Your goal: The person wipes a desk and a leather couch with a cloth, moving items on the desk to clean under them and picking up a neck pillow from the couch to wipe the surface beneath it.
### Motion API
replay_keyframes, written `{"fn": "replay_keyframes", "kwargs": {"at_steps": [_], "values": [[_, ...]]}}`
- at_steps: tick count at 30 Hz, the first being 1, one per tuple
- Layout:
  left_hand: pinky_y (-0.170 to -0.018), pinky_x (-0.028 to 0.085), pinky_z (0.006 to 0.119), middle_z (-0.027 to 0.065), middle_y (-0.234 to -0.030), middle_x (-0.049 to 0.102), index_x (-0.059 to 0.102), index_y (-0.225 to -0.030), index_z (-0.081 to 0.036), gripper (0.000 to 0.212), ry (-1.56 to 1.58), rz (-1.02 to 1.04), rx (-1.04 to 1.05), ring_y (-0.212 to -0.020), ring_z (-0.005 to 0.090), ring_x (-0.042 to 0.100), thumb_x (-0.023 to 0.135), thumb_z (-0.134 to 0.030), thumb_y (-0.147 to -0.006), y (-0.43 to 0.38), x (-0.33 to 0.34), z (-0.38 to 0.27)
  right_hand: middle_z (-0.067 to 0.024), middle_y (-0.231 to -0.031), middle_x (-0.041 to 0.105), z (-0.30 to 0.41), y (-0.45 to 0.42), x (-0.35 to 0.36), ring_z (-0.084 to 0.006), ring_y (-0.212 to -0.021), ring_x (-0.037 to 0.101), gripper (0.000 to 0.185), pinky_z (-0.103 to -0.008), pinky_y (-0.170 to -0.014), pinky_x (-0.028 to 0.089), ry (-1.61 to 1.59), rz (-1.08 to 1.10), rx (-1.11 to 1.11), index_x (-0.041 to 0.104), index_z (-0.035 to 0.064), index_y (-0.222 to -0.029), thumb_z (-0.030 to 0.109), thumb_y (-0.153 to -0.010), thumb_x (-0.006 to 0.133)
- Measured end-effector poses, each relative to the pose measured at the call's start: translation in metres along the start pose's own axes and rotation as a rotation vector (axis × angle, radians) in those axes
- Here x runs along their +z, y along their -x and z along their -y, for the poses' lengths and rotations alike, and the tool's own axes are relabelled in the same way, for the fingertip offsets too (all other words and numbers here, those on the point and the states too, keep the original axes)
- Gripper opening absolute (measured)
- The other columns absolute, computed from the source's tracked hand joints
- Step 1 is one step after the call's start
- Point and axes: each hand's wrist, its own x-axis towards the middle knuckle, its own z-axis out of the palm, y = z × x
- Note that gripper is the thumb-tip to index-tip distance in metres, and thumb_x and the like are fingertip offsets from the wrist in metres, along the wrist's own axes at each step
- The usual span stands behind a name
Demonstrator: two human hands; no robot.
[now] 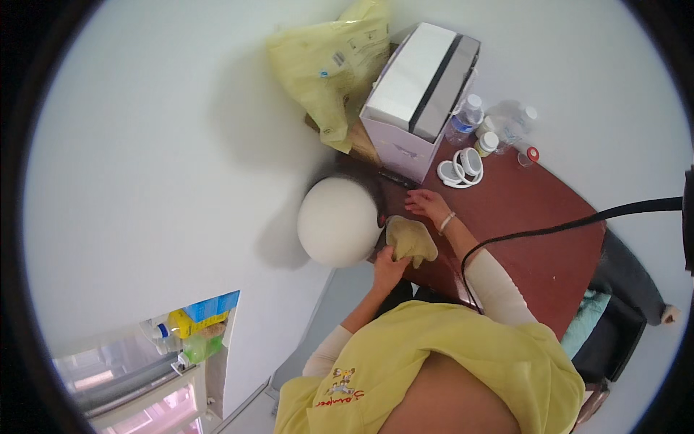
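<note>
My left hand [390,267] grips the lower edge of a tan cloth [410,238], which lies over the front of a dark red tabletop [504,200]. My right hand [428,206], with a light bracelet at the wrist, holds nothing and hovers over the table just beyond the cloth, its fingers loosely apart. Left of both hands stands a smooth white rounded shell [340,222], probably a helmet, with a dark edge on its right side. A slim black object [397,178] lies past my right fingertips.
A lilac paper bag [401,149] holds a large white box [416,76]. Behind it leans a yellow plastic bag [336,70]. White headphones [460,169], a water bottle [464,122] and a pill bottle [487,143] stand right. A black cable [547,230] crosses my right sleeve. Bottles [200,347] fill a windowsill.
</note>
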Motion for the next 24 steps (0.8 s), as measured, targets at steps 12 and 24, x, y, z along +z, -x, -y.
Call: {"fn": "replay_keyframes", "kwargs": {"at_steps": [12, 24], "values": [[-0.093, 0.034, 0.030, 0.0097, -0.109, 0.049, 0.049, -0.109, -0.001, 0.045, 0.331, 0.360, 0.281, -0.105, 0.0211, 0.046, 0.046, 0.006, -0.064, -0.035, 0.000, -0.043, -0.0178, -0.134, 0.028, -0.033, 0.155, -0.034, -0.0332, -0.123, 0.029, 0.056, -0.0415, -0.096, 0.030, 1.104, -0.240, -0.860, 0.044, 0.0122, -0.123, 0.009, -0.068, 0.058], [-0.094, 0.033, 0.031, 0.0118, -0.111, 0.051, 0.048, -0.108, 0.002, 0.033, 0.205, 0.423, 0.210, -0.106, 0.0195, 0.047, 0.044, 0.005, -0.076, -0.033, 0.049, -0.105, -0.0118, -0.128, 0.038, -0.051, 0.089, -0.098, -0.0285, -0.122, 0.030, 0.051, -0.0478, -0.098, 0.022, 1.316, -0.873, -0.673, 0.046, 0.0145, -0.119, 0.043, -0.076, 0.049]]}}
